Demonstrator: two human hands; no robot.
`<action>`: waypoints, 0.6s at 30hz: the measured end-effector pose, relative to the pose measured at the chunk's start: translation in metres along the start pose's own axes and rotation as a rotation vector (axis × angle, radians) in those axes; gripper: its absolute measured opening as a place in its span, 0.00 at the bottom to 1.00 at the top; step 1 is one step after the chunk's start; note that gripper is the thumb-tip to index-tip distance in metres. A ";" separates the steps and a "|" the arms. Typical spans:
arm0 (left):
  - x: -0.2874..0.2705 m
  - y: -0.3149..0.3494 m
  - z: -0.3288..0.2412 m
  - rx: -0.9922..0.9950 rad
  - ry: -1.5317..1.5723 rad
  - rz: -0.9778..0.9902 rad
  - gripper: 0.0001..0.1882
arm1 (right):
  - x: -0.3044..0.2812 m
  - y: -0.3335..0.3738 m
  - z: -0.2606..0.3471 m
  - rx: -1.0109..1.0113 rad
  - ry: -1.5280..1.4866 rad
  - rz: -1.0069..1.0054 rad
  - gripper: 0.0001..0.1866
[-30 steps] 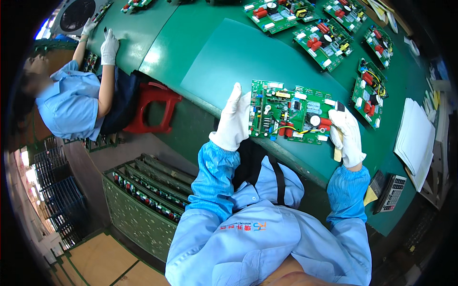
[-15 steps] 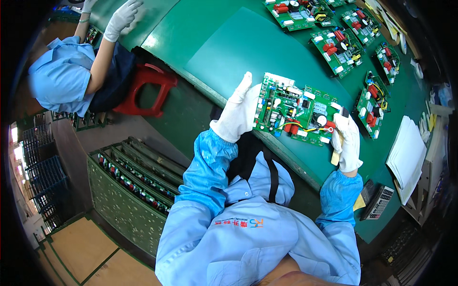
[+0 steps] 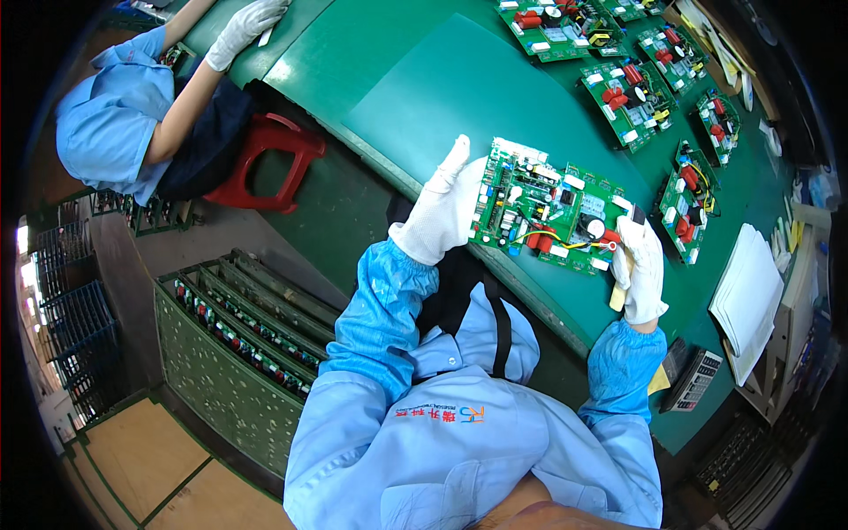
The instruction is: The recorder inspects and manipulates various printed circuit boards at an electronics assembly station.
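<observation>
The person in the pale blue smock holds a green circuit board (image 3: 548, 208) up over the near edge of the green bench (image 3: 415, 79), between both white-gloved hands. The left hand (image 3: 446, 208) lies flat along the board's left edge, fingers straight, thumb behind; the right hand (image 3: 640, 265) is closed round the right edge, together with a yellowish slip of something I can't make out. The board is studded with red cylinders, a black round capacitor, white blocks and a yellow wire. Farther right on the matte bench lie more boards (image 3: 627, 88) of the same kind, a stack of white paper sheets (image 3: 746, 296), and a grey calculator (image 3: 693, 380). Far left, a co-worker's gloved hand (image 3: 243, 26) rests on the bench beside a red plastic stool (image 3: 265, 163); a perforated green rack (image 3: 238, 344) of boards stands on the floor.
</observation>
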State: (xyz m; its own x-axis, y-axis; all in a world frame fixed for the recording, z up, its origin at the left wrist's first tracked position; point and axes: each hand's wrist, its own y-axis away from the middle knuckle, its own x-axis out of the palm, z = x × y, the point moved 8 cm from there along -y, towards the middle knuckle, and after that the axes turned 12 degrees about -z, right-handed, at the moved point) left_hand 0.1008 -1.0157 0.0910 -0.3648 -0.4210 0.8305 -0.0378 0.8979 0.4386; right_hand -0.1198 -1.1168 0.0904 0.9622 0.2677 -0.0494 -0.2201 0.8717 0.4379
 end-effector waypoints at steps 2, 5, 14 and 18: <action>0.001 0.002 0.000 0.006 -0.045 0.015 0.45 | -0.001 0.001 0.001 -0.006 -0.010 -0.009 0.15; -0.003 0.001 0.001 0.003 -0.048 0.027 0.45 | 0.001 0.003 0.003 -0.014 -0.021 -0.020 0.15; -0.005 0.001 0.001 0.007 -0.031 -0.029 0.45 | 0.002 0.003 0.003 -0.015 -0.022 -0.015 0.16; -0.010 -0.002 0.002 0.000 0.001 -0.028 0.45 | 0.002 0.004 0.005 -0.006 -0.018 -0.016 0.16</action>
State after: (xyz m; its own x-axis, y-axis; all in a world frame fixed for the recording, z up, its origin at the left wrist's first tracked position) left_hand 0.1030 -1.0126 0.0811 -0.3628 -0.4459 0.8183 -0.0483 0.8859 0.4613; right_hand -0.1179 -1.1149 0.0962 0.9683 0.2465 -0.0396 -0.2059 0.8782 0.4317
